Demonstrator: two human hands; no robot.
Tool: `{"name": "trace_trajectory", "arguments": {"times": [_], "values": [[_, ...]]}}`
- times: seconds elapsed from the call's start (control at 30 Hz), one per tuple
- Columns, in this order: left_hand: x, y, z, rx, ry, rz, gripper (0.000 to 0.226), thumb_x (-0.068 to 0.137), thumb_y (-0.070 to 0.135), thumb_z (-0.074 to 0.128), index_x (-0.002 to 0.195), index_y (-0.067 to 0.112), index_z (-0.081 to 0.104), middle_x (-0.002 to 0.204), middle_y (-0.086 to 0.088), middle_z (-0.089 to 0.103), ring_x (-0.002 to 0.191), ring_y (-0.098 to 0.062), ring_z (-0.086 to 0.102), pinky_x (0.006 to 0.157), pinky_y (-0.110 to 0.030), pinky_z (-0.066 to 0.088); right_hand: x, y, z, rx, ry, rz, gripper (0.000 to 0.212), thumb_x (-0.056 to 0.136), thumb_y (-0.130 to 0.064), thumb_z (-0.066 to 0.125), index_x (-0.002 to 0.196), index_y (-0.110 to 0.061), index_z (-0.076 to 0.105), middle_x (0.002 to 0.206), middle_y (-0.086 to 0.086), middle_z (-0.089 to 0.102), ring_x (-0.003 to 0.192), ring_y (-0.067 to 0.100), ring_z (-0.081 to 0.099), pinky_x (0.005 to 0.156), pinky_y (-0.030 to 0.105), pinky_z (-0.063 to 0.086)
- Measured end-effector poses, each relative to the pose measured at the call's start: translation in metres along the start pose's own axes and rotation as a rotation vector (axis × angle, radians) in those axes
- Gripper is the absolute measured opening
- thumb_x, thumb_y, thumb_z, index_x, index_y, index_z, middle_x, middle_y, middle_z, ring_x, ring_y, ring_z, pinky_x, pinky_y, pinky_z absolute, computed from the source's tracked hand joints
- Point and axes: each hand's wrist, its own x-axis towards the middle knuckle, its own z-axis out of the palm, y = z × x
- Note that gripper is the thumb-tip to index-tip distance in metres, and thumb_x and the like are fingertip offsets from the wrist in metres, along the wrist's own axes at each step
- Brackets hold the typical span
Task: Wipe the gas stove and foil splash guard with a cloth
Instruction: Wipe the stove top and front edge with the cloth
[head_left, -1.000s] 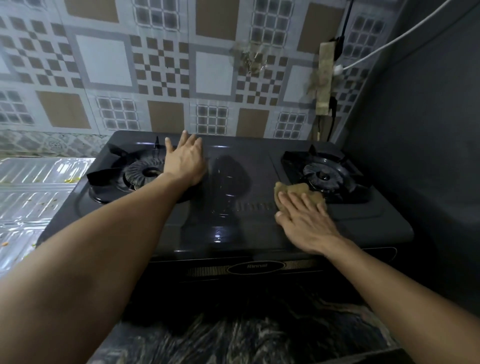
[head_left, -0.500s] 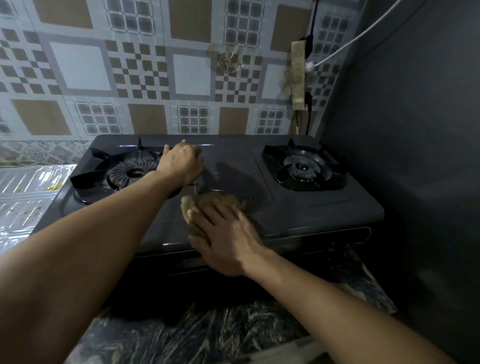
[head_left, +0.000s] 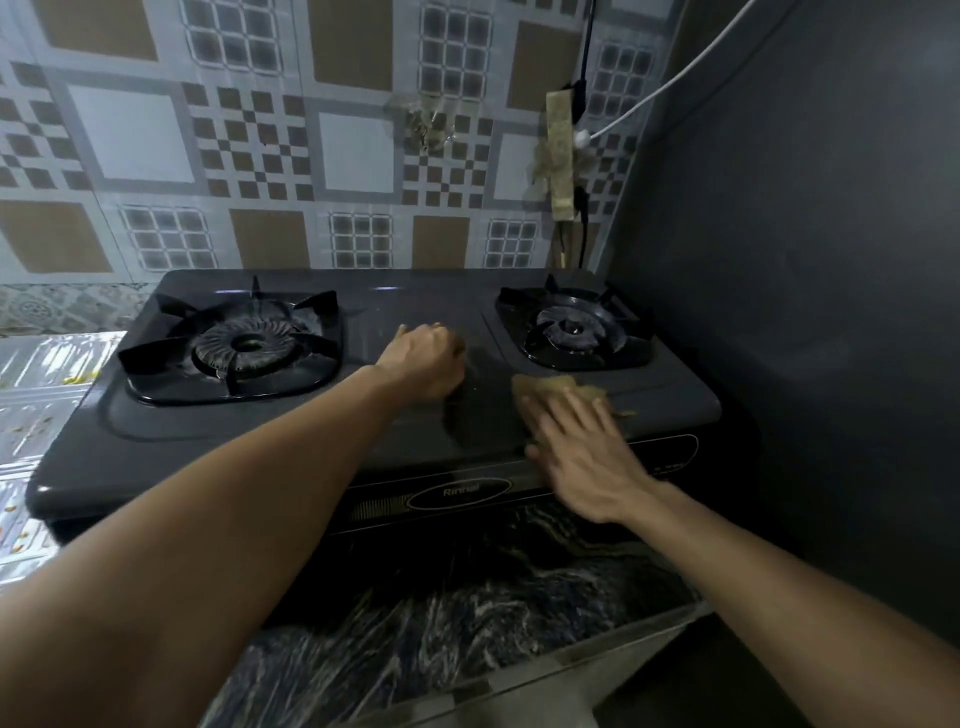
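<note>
Right hand (head_left: 587, 457) lies flat, fingers (head_left: 566, 415) spread, pressing cloth (head_left: 556, 387) onto gas stove (head_left: 260, 436) top just in front of right burner (head_left: 576, 327). Left hand (head_left: 423, 361) curled, empty, braced mid-stove. Foil splash guard (head_left: 47, 374) lies far left, nearer left hand.

Both bare forearms reach forward from the near edge, the left one entering from the near left and angling toward the centre, the right one coming in from the near right. The left hand (head_left: 423, 359) lies far of the right, knuckles up, with its fingers curled under into a loose fist and the wrist nearly straight. The right hand (head_left: 582, 447) is palm down, its fingers (head_left: 566, 410) spread flat and pointing away and slightly left, and its outline is blurred. The hands are near each other but apart.
</note>
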Motion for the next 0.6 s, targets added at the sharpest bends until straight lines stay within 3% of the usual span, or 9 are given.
{"name": "trace_trajectory", "arguments": {"times": [0.2,0.33,0.47,0.6], "values": [[0.006,0.031,0.014,0.041,-0.056,-0.026,0.03,0.093,0.021,0.042,0.107,0.011,0.066,0.116,-0.018,0.066,0.111,-0.034,0.059,0.102,-0.044,0.038,0.002,0.009,-0.005,0.092,0.119,-0.078,0.068,0.092,-0.057,0.008,0.151,-0.027,0.022,0.156,-0.006,0.026,0.146,0.018,0.016,0.12,0.045,0.01],[0.011,0.048,0.024,0.091,-0.063,-0.066,0.03,0.092,0.022,0.042,0.102,0.008,0.067,0.115,-0.018,0.065,0.111,-0.034,0.058,0.106,-0.043,0.036,0.011,0.06,0.003,0.188,0.102,0.115,0.055,0.099,-0.049,0.021,0.149,-0.027,0.03,0.158,-0.007,0.026,0.147,0.016,0.016,0.12,0.043,0.009],[0.014,0.053,0.033,0.129,-0.069,-0.105,0.036,0.09,0.024,0.041,0.111,0.01,0.066,0.125,-0.013,0.06,0.116,-0.032,0.054,0.108,-0.048,0.035,0.008,0.144,0.011,0.259,0.07,0.268,0.052,0.1,-0.046,0.022,0.149,-0.03,0.03,0.159,-0.008,0.024,0.147,0.014,0.017,0.119,0.038,0.009],[0.012,0.055,0.039,0.154,-0.089,-0.142,0.035,0.091,0.026,0.04,0.117,0.015,0.062,0.131,-0.009,0.056,0.123,-0.028,0.05,0.111,-0.054,0.026,0.006,0.187,0.009,0.492,0.01,0.45,0.051,0.102,-0.043,0.02,0.151,-0.031,0.023,0.162,-0.008,0.011,0.145,0.019,0.022,0.116,0.041,0.02]]}}
